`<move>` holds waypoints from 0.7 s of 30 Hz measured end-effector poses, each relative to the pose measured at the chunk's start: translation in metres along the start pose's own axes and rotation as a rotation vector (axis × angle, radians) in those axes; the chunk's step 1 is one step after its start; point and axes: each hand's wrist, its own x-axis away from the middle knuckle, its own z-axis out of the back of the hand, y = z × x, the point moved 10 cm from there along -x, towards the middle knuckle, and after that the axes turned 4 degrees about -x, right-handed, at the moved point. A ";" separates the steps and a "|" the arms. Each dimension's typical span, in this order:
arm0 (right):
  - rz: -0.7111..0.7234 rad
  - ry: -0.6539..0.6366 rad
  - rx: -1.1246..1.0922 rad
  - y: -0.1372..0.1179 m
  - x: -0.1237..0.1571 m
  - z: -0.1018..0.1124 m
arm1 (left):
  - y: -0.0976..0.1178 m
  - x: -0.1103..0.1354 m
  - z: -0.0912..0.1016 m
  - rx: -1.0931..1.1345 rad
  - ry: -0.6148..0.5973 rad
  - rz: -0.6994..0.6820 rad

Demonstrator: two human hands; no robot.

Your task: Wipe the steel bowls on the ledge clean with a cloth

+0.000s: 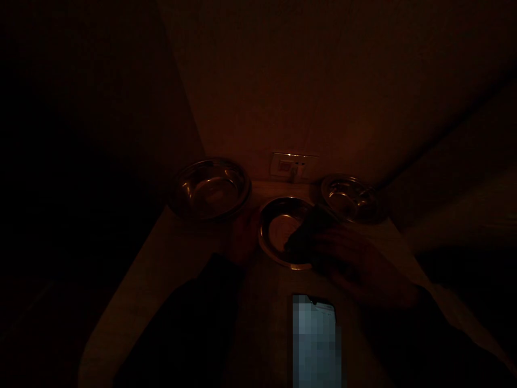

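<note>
The scene is very dark. A small steel bowl (pixel 278 229) sits in the middle of a pale counter (pixel 161 269). My left hand (pixel 242 237) rests against the bowl's left rim, its fingers lost in shadow. My right hand (pixel 351 261) is closed on a dark cloth (pixel 309 237) that lies over the bowl's right side and reaches into it. Both forearms are in dark sleeves.
A larger steel bowl (pixel 212 188) stands at the back left and another steel bowl (pixel 349 198) at the back right. A wall socket (pixel 293 166) is behind them. A lit phone (pixel 317 339) lies on the counter near me. Darkness lies beyond the counter's left edge.
</note>
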 end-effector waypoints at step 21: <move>-0.011 -0.064 0.035 0.004 -0.007 -0.009 | -0.005 -0.002 -0.001 0.065 -0.013 0.041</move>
